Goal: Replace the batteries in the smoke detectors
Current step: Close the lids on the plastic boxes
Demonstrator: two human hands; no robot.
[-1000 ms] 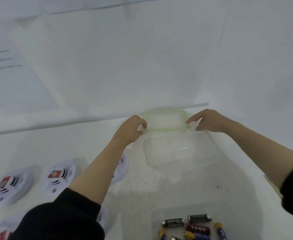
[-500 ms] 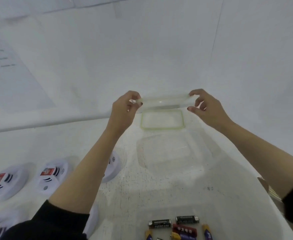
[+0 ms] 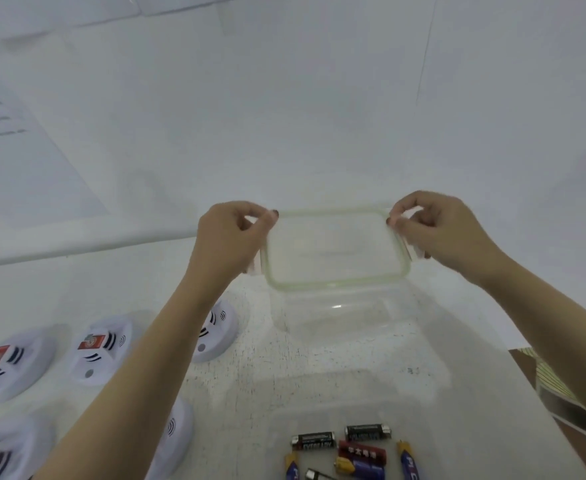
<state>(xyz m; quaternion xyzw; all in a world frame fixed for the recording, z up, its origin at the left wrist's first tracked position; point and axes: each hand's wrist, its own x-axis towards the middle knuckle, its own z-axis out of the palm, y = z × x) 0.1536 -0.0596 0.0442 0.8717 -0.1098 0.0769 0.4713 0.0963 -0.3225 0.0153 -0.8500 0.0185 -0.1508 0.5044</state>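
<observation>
Left hand (image 3: 229, 237) and right hand (image 3: 440, 230) are held apart, each pinching one short end of a single clear, green-rimmed lid (image 3: 333, 251) in the air. Beneath it, the white table (image 3: 319, 375) carries one clear container (image 3: 347, 317). Five white smoke detectors (image 3: 101, 351) lie on the left, two of them partly hidden by the left forearm. Seven batteries (image 3: 314, 441) lie clustered at the near edge, apart from the detectors.

Left hand (image 3: 231, 237): showing a dark-painted nail (image 3: 275, 213) on one fingertip.
Right hand (image 3: 440, 226): showing a dark-painted nail on one fingertip too.
Left forearm (image 3: 153, 358): showing bare down to the bottom edge of view.
Right forearm (image 3: 544, 313): showing bare out to the right edge.
</observation>
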